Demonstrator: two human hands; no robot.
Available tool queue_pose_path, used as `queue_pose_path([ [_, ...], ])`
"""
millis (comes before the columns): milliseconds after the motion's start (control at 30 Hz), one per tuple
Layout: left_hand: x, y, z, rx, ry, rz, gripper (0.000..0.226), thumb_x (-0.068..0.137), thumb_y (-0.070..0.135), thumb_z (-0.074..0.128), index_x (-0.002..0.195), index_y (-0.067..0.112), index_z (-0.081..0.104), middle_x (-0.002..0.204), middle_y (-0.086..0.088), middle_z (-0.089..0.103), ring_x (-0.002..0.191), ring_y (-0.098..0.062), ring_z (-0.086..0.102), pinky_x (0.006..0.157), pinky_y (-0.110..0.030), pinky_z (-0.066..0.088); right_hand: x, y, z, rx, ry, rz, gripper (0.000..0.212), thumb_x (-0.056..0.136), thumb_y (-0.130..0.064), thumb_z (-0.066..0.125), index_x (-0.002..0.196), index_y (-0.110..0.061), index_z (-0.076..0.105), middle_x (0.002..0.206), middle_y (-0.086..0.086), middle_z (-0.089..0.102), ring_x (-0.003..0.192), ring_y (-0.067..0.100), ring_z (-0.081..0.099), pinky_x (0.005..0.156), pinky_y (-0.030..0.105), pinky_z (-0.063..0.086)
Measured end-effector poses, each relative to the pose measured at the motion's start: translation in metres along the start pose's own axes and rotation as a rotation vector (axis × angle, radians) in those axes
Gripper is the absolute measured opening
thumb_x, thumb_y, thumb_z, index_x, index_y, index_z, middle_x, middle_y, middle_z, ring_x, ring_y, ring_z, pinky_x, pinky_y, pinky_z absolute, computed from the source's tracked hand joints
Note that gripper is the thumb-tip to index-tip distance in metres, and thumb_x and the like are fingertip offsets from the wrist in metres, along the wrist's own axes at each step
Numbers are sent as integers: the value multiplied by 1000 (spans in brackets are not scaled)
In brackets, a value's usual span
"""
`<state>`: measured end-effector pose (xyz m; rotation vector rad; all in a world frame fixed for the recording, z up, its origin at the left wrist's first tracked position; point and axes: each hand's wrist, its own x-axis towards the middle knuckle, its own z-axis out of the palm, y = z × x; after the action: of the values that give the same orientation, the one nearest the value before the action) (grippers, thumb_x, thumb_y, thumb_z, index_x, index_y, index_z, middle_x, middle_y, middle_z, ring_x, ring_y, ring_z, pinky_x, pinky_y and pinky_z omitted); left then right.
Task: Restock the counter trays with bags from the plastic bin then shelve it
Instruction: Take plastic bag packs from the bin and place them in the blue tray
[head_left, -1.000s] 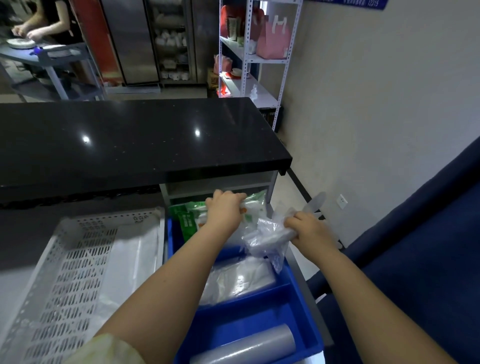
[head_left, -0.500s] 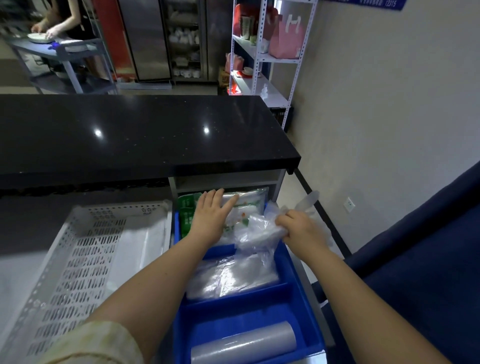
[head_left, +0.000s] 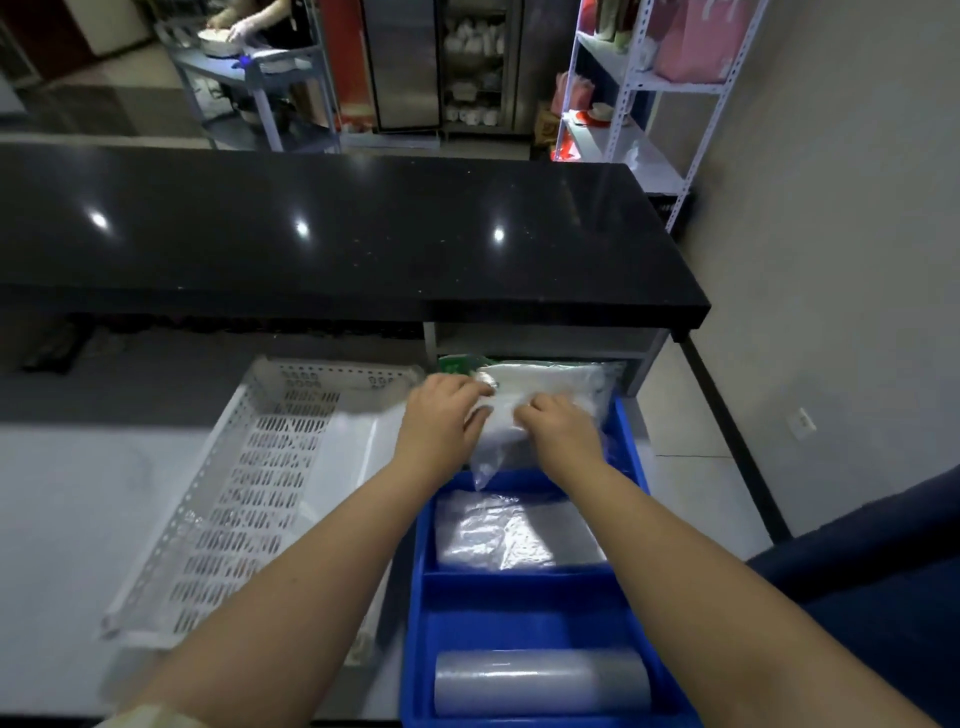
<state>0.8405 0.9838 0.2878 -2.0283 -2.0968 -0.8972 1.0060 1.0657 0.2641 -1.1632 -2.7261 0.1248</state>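
A blue divided tray (head_left: 519, 595) sits on the lower counter in front of me. Its far section holds a stack of clear plastic bags (head_left: 550, 382), with green printed packets at the back left. My left hand (head_left: 444, 421) and my right hand (head_left: 558, 428) both grip a bundle of clear bags (head_left: 501, 423) and hold it down on that far stack. One loose bag end hangs over the divider. The middle section holds flat clear bags (head_left: 498, 530). The near section holds a roll of clear bags (head_left: 540, 683).
A white perforated plastic bin (head_left: 244, 483) lies to the left of the blue tray. A black raised countertop (head_left: 337, 234) overhangs the far end. White metal shelving (head_left: 634, 88) stands at the back right. A person works at a cart far back left. Dark blue upholstery lies at right.
My right hand has brought its bundle of clear bags leftward onto the far stack. My left hand has closed on the same bundle. The view has shifted to the left.
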Motion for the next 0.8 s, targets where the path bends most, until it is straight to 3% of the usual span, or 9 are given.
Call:
queue_pose_path([
  [133, -14, 6, 27, 117, -387, 23, 44, 88, 31, 59, 131, 30, 52, 134, 4, 53, 124, -19, 43, 104, -39, 32, -4, 5, 12, 86, -121, 28, 26, 84, -22, 58, 109, -24, 63, 112, 3, 61, 104, 24, 51, 84, 39, 46],
  [233, -16, 5, 41, 146, -466, 5, 46, 88, 28, 60, 132, 34, 50, 138, 4, 49, 129, -20, 39, 108, -41, 27, -15, 18, 12, 182, -171, 49, 28, 87, -21, 52, 112, -29, 58, 113, -1, 62, 100, 19, 52, 82, 37, 47],
  [333, -17, 2, 47, 141, -485, 12, 44, 88, 21, 59, 129, 38, 54, 136, 6, 52, 130, -19, 38, 106, -41, 27, -26, 34, 10, 203, -197, 131, 21, 89, -20, 46, 102, -35, 52, 109, -1, 61, 91, 22, 56, 77, 42, 52],
  [433, -15, 1, 47, 134, -539, -10, 41, 90, 19, 55, 125, 39, 57, 131, 7, 55, 125, -18, 43, 100, -39, 30, -33, 46, 12, 307, -251, 250, 27, 91, -20, 44, 108, -34, 59, 113, 1, 62, 96, 24, 58, 81, 41, 51],
  [567, -2, 4, 36, 130, -669, -68, 40, 91, 19, 52, 128, 34, 56, 134, 3, 54, 122, -22, 46, 101, -42, 35, -32, 49, 4, 407, -424, 248, 36, 90, -44, 49, 125, -36, 52, 130, -1, 57, 109, 21, 55, 88, 36, 46],
  [667, 2, 11, 20, 67, -567, -82, 42, 88, 17, 55, 128, 31, 57, 131, 3, 58, 120, -23, 49, 100, -44, 40, -30, 51, -4, 373, -400, 208, 36, 94, -46, 42, 125, -33, 52, 131, 2, 57, 110, 25, 55, 91, 38, 46],
  [733, -1, 17, 14, -33, -402, -65, 39, 86, 24, 59, 124, 31, 59, 124, 5, 62, 117, -19, 51, 100, -40, 42, -28, 48, -5, 333, -374, 183, 29, 96, -42, 39, 115, -31, 58, 118, 4, 63, 99, 25, 58, 88, 43, 48],
  [800, -7, 25, 16, -96, -358, -34, 35, 85, 35, 60, 120, 33, 60, 117, 7, 64, 111, -14, 53, 95, -35, 45, -25, 41, -3, 295, -375, 156, 25, 97, -39, 40, 105, -30, 61, 109, 5, 64, 90, 23, 58, 83, 43, 50],
])
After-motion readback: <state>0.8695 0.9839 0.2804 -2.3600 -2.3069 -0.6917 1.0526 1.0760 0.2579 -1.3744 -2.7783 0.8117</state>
